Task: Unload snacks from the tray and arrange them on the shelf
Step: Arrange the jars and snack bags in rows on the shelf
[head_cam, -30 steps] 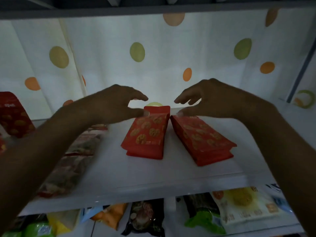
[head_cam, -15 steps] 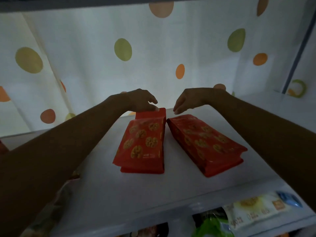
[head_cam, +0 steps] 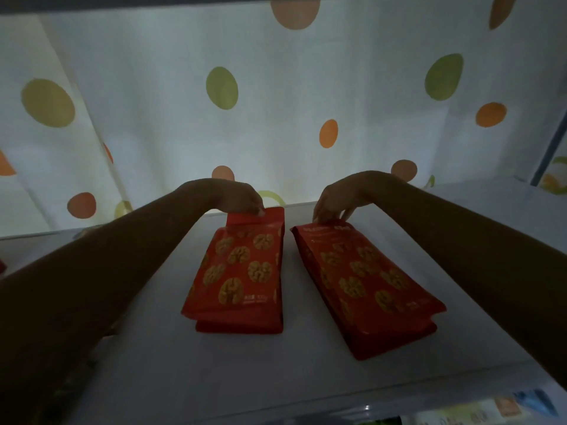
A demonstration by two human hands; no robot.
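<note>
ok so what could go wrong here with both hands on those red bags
1. Each hand, left hand and right hand, pinches only the far top edge of its bag, so a bag may flop or slip if lifted.
2. The left red bag and right red bag lie close, so moving one may nudge the other.
3. The right bag sits angled, with its near corner closer to the shelf front.

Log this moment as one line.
left hand: gripping left walnut bag top | right hand: fingertips on right walnut bag top | both flat on shelf
</note>
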